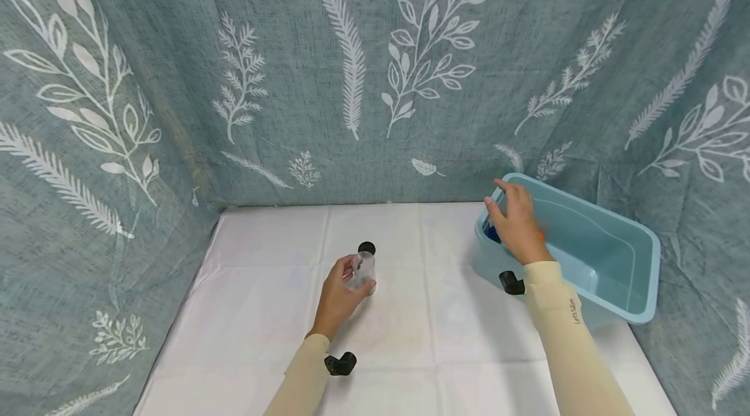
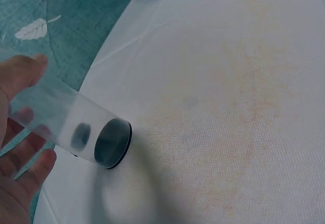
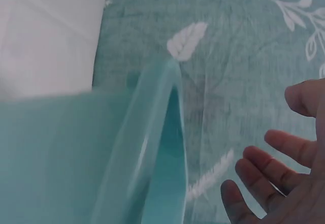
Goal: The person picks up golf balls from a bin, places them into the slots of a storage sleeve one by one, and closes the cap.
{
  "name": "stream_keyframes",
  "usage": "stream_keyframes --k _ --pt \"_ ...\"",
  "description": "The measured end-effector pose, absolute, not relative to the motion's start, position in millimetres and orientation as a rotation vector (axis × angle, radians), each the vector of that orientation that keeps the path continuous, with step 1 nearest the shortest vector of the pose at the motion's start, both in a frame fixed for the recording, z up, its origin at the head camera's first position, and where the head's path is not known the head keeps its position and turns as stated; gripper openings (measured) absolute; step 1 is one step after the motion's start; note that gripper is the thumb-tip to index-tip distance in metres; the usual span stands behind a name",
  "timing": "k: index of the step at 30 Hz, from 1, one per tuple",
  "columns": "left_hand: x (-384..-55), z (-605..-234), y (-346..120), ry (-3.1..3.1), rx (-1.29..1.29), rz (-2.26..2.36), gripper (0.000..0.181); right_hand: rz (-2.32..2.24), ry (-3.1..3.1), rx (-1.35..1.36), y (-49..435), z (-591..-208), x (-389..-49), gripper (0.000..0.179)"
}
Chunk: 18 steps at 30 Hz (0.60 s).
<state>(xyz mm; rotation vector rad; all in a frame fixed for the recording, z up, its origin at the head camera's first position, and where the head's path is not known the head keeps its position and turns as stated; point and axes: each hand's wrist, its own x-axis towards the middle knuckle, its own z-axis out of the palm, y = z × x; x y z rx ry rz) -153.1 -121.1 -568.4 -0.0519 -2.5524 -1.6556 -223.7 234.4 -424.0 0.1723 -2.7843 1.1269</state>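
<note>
My left hand [image 1: 338, 295] holds a clear cylindrical container [image 1: 364, 266] between thumb and fingers, over the left-middle of the table. In the left wrist view the see-through container [image 2: 76, 115] tilts, its dark round end [image 2: 114, 142] pointing away from the palm. My right hand [image 1: 517, 224] is above the left end of a light blue plastic bin [image 1: 621, 234], fingers spread and holding nothing. Beside the bin's rim [image 3: 147, 132], the right wrist view shows the same hand [image 3: 284, 183] with its fingers loosely extended.
Inside the bin, partly behind the right hand, are a dark blue thing [image 1: 493, 234] and a small orange thing [image 1: 541, 234]. A white cloth [image 1: 258, 325] covers the table. Leaf-patterned green-grey fabric [image 1: 281, 77] hangs behind it and along both sides.
</note>
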Motion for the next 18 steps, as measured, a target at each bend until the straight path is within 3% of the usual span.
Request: stream_keyframes --k 5,18 --pt "-154 -569 -121 -2.529 -0.053 -1.611 0.055 1.106 -2.777 0.140 252 -422 -226 0.055" --pt "-156 -567 -120 -2.534 -0.004 -1.629 0.047 1.050 -2.988 0.186 291 -432 -244 0.052"
